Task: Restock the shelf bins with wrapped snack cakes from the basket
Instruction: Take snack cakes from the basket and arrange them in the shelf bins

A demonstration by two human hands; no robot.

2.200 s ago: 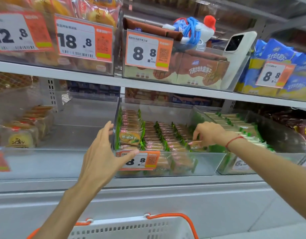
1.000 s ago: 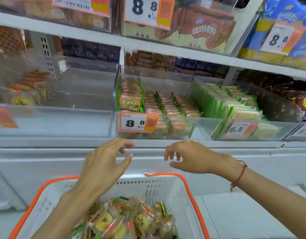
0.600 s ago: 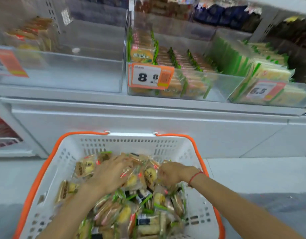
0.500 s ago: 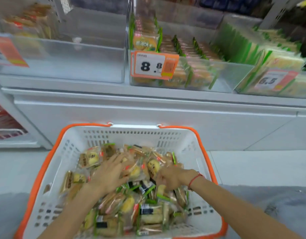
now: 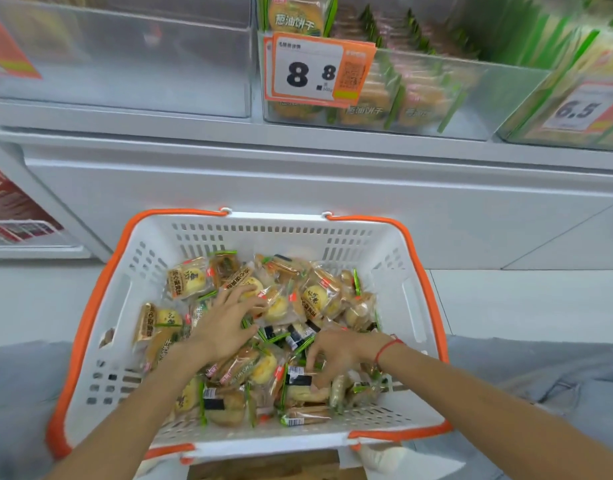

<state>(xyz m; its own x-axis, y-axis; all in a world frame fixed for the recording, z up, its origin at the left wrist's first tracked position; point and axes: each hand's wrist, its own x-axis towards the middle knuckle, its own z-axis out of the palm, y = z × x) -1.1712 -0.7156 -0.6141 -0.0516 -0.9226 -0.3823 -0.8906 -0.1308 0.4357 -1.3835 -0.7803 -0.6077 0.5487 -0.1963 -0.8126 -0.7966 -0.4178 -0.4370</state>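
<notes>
Both my hands are in the white basket [image 5: 384, 258] at lower centre: my left hand [image 5: 225, 323] lies spread on the snack cakes [image 5: 315, 299], my right hand [image 5: 336, 355] pinches one.

Along the top of the frame, a white shelf [image 5: 298, 140] carries three clear bins side by side: left bin [image 5: 125, 77], middle bin [image 5: 471, 98], right bin [image 5: 526, 123].

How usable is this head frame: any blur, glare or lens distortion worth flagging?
Head view: the basket, wrapped snack cakes and both hands, left and right, are fairly sharp; the green packs top right are smeared; the 8.8 price tag reads clearly, the 6.5 tag is soft; wide-angle bending curves the shelf edge; lighting is even, with mild sheen on wrappers.
</notes>
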